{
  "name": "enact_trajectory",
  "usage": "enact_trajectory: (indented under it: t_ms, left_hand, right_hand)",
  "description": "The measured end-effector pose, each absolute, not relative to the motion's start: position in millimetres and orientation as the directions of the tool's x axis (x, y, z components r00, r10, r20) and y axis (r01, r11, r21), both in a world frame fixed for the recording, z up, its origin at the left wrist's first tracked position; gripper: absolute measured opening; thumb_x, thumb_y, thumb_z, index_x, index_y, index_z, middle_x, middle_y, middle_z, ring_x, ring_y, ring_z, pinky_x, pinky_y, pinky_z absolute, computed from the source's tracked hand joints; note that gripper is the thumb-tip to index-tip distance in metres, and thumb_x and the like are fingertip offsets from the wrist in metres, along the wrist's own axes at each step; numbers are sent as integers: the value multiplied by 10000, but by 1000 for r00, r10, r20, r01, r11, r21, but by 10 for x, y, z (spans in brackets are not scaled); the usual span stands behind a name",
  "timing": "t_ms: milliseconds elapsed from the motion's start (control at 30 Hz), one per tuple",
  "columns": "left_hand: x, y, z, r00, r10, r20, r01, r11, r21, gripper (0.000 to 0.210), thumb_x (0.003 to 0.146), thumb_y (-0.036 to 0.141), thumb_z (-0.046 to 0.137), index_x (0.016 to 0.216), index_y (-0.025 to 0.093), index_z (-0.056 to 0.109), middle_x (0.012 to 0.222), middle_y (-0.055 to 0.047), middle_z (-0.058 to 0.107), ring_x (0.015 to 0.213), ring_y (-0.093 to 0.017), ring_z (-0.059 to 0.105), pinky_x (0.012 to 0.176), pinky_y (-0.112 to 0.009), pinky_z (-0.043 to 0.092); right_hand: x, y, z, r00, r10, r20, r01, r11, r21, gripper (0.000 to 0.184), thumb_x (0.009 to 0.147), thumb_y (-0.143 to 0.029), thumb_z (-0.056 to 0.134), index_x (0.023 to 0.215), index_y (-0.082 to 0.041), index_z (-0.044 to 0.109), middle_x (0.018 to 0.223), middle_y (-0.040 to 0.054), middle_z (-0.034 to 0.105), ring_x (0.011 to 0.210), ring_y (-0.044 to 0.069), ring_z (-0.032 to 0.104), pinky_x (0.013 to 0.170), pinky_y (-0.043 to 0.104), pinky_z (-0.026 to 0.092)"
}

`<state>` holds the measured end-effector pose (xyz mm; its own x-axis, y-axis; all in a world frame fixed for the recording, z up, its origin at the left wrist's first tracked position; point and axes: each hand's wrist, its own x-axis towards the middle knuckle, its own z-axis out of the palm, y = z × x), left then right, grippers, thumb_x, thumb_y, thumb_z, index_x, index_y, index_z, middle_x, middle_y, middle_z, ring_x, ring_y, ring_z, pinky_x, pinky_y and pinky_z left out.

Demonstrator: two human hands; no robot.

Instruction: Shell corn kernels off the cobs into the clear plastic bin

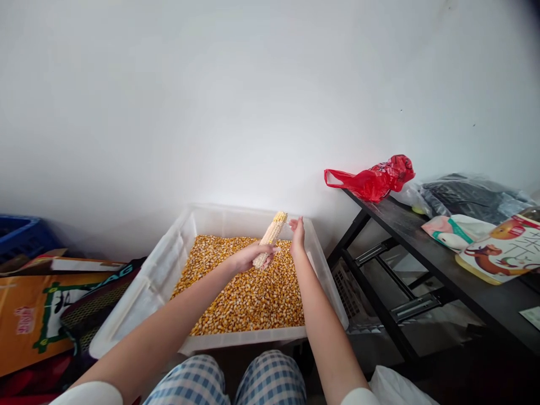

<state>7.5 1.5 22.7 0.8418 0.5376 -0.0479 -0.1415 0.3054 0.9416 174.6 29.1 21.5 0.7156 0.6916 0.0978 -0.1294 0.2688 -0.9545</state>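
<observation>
My left hand (255, 256) is closed round the lower end of a corn cob (272, 232). The cob tilts up to the right; most of its length is bare and pale, with yellow kernels left near the top end. Just right of that end, my right hand (297, 233) is raised with its fingers apart, and I see nothing in it. Below both hands, loose yellow corn kernels (248, 301) fill much of a translucent plastic bin (145, 295).
At the right stands a black table (422, 253) bearing a red plastic bag (375, 180), a clear-wrapped dark bundle (468, 191) and printed packages (502, 247). To the left are a blue crate (25, 236), an orange box (25, 315) and a dark mesh bag (99, 306). A white wall (236, 101) rises behind.
</observation>
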Motion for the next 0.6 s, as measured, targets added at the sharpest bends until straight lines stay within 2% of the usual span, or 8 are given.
enact_trajectory:
  t_ms: [100, 200, 267, 333, 500, 600]
  left_hand:
    - [52, 67, 245, 861, 505, -60, -176, 407, 896, 378, 718, 532, 491, 702, 154, 482, 481, 14, 464, 388, -95, 436, 370, -220, 333]
    - [39, 103, 252, 849, 509, -144, -126, 459, 880, 479, 715, 620, 404, 690, 150, 492, 492, -1, 477, 389, -107, 455, 371, -230, 346]
    - [31, 109, 246, 809, 561, -177, -93, 420, 903, 438, 708, 577, 459, 723, 143, 512, 508, 3, 486, 383, -95, 451, 366, -217, 338]
    - [24, 101, 235, 775, 608, -173, -72, 356, 932, 391, 694, 518, 524, 809, 144, 525, 539, 10, 502, 384, -85, 449, 360, -204, 326]
    - [22, 81, 200, 774, 625, -105, -61, 238, 969, 330, 637, 359, 640, 854, 154, 498, 587, 24, 502, 412, -64, 445, 380, -186, 337]
    - [20, 94, 184, 774, 629, -71, -83, 212, 974, 404, 622, 303, 659, 955, 165, 477, 627, 26, 505, 436, -64, 457, 389, -184, 347]
  right_hand:
    - [1717, 291, 221, 654, 751, 94, -109, 216, -970, 441, 704, -592, 406, 731, -184, 572, 802, 34, 644, 810, 156, 586, 684, 261, 420]
    - [1631, 236, 268, 400, 916, 14, -261, 128, -957, 500, 695, -640, 387, 776, -186, 581, 759, 33, 642, 704, 157, 590, 607, 260, 417]
    - [1577, 189, 294, 246, 969, 31, -328, 113, -938, 492, 691, -637, 413, 808, -191, 583, 741, 24, 630, 660, 149, 576, 575, 249, 416]
    - [1547, 147, 308, 181, 980, 85, -333, 142, -932, 460, 693, -605, 454, 834, -190, 593, 711, 14, 606, 635, 135, 553, 557, 231, 413]
    - [1550, 96, 335, 193, 968, 161, -285, 213, -935, 333, 698, -498, 532, 830, -203, 609, 697, -20, 555, 605, 91, 511, 538, 189, 403]
    - [1546, 80, 370, 174, 968, 180, -293, 226, -929, 270, 690, -441, 571, 851, -224, 577, 749, -26, 579, 652, 99, 544, 573, 204, 432]
